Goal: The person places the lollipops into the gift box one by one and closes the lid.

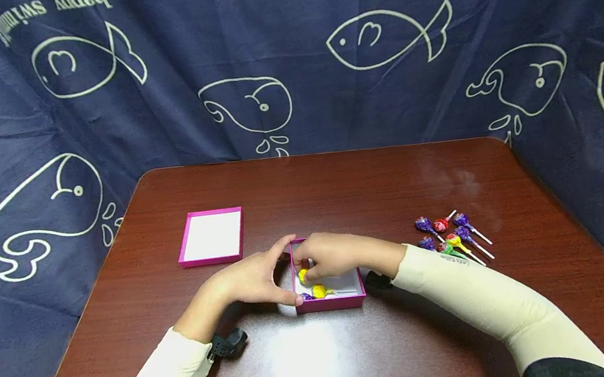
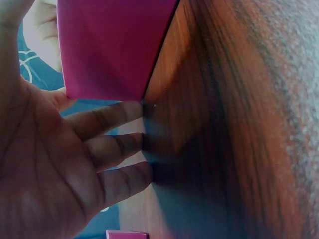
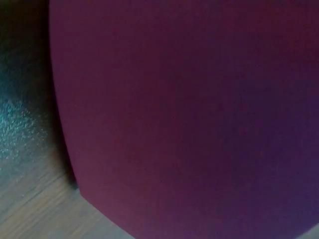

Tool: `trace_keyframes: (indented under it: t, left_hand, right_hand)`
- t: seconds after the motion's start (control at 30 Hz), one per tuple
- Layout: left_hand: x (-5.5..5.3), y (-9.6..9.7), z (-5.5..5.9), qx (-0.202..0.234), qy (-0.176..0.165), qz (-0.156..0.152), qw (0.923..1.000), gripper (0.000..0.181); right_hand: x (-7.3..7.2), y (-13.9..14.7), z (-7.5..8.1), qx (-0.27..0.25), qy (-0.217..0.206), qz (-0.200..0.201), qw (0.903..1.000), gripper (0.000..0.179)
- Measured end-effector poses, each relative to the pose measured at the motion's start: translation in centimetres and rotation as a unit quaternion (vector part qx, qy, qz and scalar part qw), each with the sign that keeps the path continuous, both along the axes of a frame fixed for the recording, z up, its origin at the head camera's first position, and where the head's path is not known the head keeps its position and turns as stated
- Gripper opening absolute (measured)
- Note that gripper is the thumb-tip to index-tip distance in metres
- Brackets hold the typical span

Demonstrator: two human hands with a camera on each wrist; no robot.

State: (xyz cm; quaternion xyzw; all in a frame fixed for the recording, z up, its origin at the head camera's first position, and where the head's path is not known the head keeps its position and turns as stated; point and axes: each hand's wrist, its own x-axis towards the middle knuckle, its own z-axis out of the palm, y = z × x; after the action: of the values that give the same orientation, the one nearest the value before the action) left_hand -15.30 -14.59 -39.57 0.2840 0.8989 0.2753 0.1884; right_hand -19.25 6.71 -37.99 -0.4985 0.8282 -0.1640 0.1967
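Observation:
A magenta box (image 1: 330, 304) with a white inside stands on the table. My left hand (image 1: 251, 279) spans its left side, thumb at the near corner and index finger at the far one; in the left wrist view the other fingers (image 2: 117, 186) reach down to the tabletop beside the box wall (image 2: 112, 50). Inside the box, my right hand (image 1: 333, 254) bends its fingers down and pinches a yellow lollipop (image 1: 303, 276) near the left wall. Nearer the front lie another yellow lollipop (image 1: 319, 291) and a purple one (image 1: 306, 296). Only the box wall (image 3: 174, 119) fills the right wrist view, hiding the fingers.
The magenta lid (image 1: 210, 238), white side up, lies left of and behind the box. Several lollipops, including a red one (image 1: 441, 225), a purple one (image 1: 423, 224) and a green one (image 1: 446, 249), lie in a group on the right, beyond the right forearm. A blue curtain (image 1: 303, 106) hangs behind the table.

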Motion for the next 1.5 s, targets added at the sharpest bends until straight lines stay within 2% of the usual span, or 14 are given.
trace_keyframes:
  t: [0.43,1.03,1.2,1.33,1.5]
  left_hand:
    - [0.0,0.2,-0.1,-0.008,0.008,0.002,0.9999,0.117]
    - [-0.3,0.0,-0.2,-0.002,0.002,0.002,1.0000,0.119]
    - [-0.3,0.1,-0.3,-0.006,0.001,0.001,1.0000,0.119]
    - [-0.2,0.0,-0.3,-0.008,-0.005,0.005,0.9999,0.119]
    - [-0.2,0.1,-0.3,0.001,-0.003,0.003,1.0000,0.119]
  right_hand:
    - [0.2,0.1,-0.9,0.000,-0.056,-0.017,0.9983,0.010]
    - [0.1,0.0,-0.8,0.004,-0.062,-0.011,0.9980,0.008]
    - [0.1,0.1,-0.8,0.013,-0.055,-0.003,0.9984,0.009]
    - [0.0,0.3,-0.5,0.012,-0.033,0.006,0.9994,0.010]
    - [-0.1,1.1,0.1,-0.022,0.005,0.019,0.9996,0.012]
